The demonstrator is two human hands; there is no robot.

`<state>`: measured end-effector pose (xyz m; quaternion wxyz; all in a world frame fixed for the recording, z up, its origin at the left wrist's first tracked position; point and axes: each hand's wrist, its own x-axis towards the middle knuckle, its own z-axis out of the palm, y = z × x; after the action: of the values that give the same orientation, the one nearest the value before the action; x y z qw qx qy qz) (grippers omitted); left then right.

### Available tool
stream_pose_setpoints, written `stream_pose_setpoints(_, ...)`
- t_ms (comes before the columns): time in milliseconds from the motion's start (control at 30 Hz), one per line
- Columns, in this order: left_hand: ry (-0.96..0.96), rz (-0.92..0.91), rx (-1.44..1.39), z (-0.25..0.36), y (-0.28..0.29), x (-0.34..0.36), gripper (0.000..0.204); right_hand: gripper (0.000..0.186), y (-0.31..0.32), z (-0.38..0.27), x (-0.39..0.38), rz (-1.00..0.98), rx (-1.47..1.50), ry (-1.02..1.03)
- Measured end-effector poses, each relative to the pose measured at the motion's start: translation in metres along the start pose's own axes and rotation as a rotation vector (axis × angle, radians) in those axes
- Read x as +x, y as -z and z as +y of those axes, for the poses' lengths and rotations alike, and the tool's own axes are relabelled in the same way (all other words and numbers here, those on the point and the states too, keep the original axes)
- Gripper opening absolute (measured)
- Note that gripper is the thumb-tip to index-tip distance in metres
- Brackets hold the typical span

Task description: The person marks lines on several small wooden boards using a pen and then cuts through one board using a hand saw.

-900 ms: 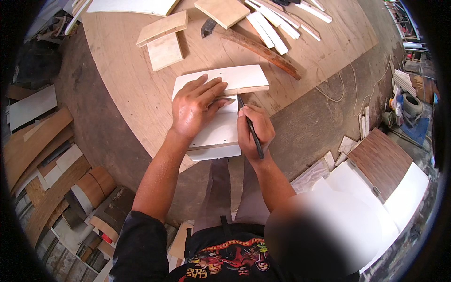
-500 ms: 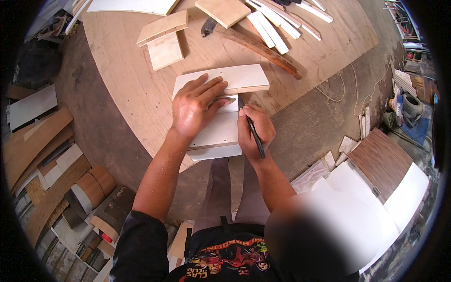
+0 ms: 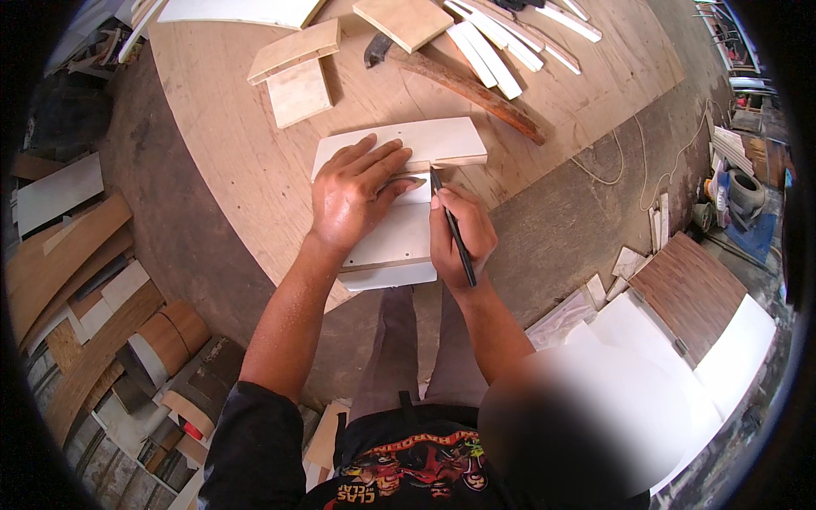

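- Beneath everything lies the plywood bench point(image 3: 229, 161), its left edge and its near right edge meeting at a corner close to the person; a broad band of plywood runs between the left edge and the hands, and another toward the right corner.
- At that near corner sits one white board point(image 3: 387, 238), its near end reaching out past the bench's near right edge.
- Crosswise at its far end lies the other white board point(image 3: 450, 136), its pale bare edge toward the person; I cannot tell whether the two overlap.
- Farther in, a wooden-handled tool point(image 3: 476, 93) with a dark head slants toward the near right edge, apart from the boards.
- Nearer the left edge are two pale wood pieces point(image 3: 299, 93), touching; a square wood panel point(image 3: 402, 24) lies toward the far side.
- The left hand point(image 3: 357, 183) lies flat on the crosswise board, fingers close together, thumb set apart.
- The right hand point(image 3: 466, 229) is over the near right edge, its fingers pinching a black pen.
- Toward the far side, beside the square panel, lie white strips point(image 3: 493, 59).
- The pen point(image 3: 463, 255) slants, its tip at the crosswise board's near edge.
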<state>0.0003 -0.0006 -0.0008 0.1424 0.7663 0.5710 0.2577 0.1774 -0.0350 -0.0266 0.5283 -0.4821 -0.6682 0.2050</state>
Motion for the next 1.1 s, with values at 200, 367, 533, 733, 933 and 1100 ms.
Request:
stream_pose_setpoints(200,-0.006,0.008,0.003,0.000,0.000,0.001,0.042,0.017,0.003,0.000,-0.003,-0.008,-0.022,-0.005)
stream_pose_setpoints(367,-0.006,0.015,0.000,-0.001,-0.001,0.000,0.042,0.020,0.003,0.000,-0.003,-0.007,-0.013,0.011)
stream_pose_setpoints(533,0.000,0.017,-0.011,0.000,-0.001,0.000,0.043,0.021,-0.001,-0.002,0.005,0.027,0.014,0.050)
stream_pose_setpoints(733,-0.001,0.010,-0.007,0.000,0.000,0.001,0.043,0.017,0.000,-0.001,0.002,0.018,0.000,0.021)
stream_pose_setpoints(933,0.002,0.012,0.003,0.000,0.000,0.001,0.042,0.017,0.002,0.000,-0.001,0.006,-0.012,0.014)
stream_pose_setpoints(1100,0.006,0.038,0.015,0.001,-0.001,0.001,0.038,0.017,0.003,0.001,-0.004,-0.010,-0.012,-0.007)
